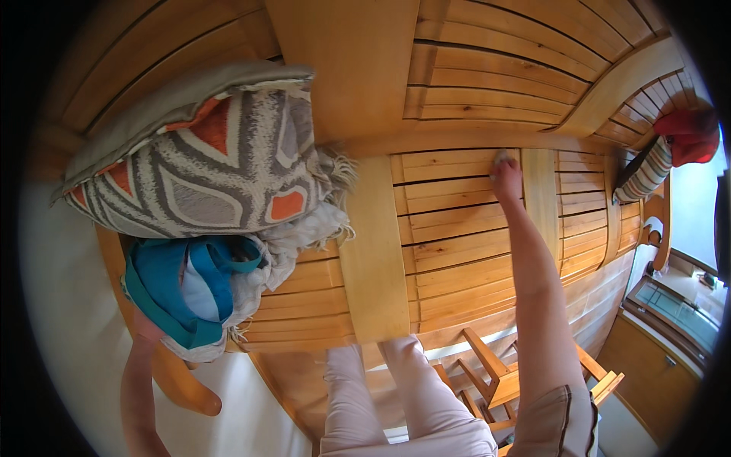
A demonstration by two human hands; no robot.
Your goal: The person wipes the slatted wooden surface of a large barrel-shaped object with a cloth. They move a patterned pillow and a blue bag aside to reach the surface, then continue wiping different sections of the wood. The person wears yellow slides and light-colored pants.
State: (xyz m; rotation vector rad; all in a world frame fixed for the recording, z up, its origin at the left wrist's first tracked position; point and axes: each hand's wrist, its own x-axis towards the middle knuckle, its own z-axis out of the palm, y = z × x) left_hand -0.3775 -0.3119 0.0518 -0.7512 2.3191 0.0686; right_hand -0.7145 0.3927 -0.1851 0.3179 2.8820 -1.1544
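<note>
My right hand [506,177] reaches out over the slatted seat of a wooden bench [457,200], near where the seat meets the backrest. Its fingers are closed on a small pale cloth [501,156], largely covered by the hand. At the left end of the bench, my left hand [147,325] is beside a teal fabric bag [200,334], which hides most of its fingers. Whether it grips the bag cannot be made out. Above the bag leans a cushion [211,200] patterned in grey, cream and orange. A white fringed throw [285,251] lies crumpled under both.
The slatted backrest [497,74] rises behind the seat. Further right, a striped cushion [645,180] and a red item [688,137] rest on the bench. Wooden stools [497,383] stand by my right leg. A glass-topped cabinet [674,308] is at the far right.
</note>
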